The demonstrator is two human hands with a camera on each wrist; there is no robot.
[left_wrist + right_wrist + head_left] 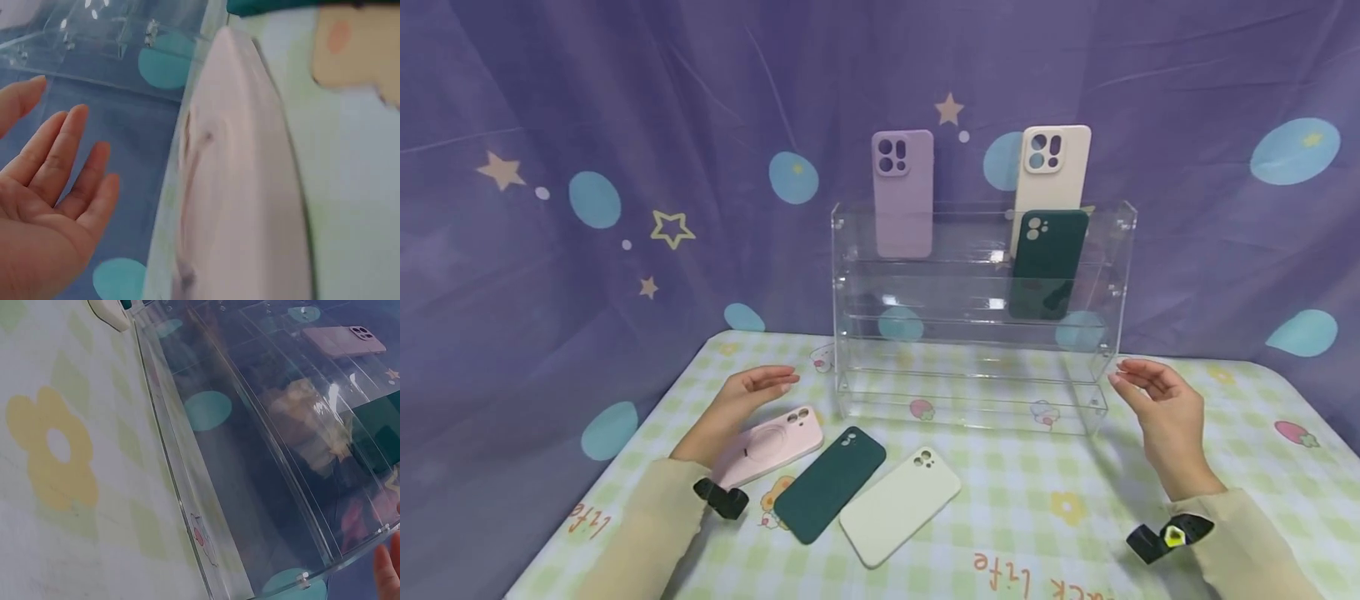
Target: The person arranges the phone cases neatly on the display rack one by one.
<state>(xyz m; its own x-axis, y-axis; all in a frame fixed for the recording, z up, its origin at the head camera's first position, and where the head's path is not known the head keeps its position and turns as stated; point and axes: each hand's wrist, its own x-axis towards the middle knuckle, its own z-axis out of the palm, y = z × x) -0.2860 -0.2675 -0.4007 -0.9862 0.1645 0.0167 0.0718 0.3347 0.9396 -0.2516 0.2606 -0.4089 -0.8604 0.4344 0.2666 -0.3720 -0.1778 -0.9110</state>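
Observation:
My left hand (741, 408) hovers over a pink phone case (775, 446) on the table, its fingers loosely bent and nothing in them; the left wrist view shows the palm beside that case. By the right side of a clear acrylic tiered rack (970, 383), my right hand (1168, 425) holds nothing, fingertips right at the panel's edge. A purple phone case (904, 204) and a cream phone case (1056, 179) stand upright on the rack's top tier. In front of the cream one, a dark green phone case (1049, 254) stands one tier lower.
A second dark green case (831, 483) and a pale green case (901, 508) lie side by side on the checked tablecloth (1052, 558), right of the pink one. Behind the rack hangs a purple curtain (700, 100) with stars and blue ovals.

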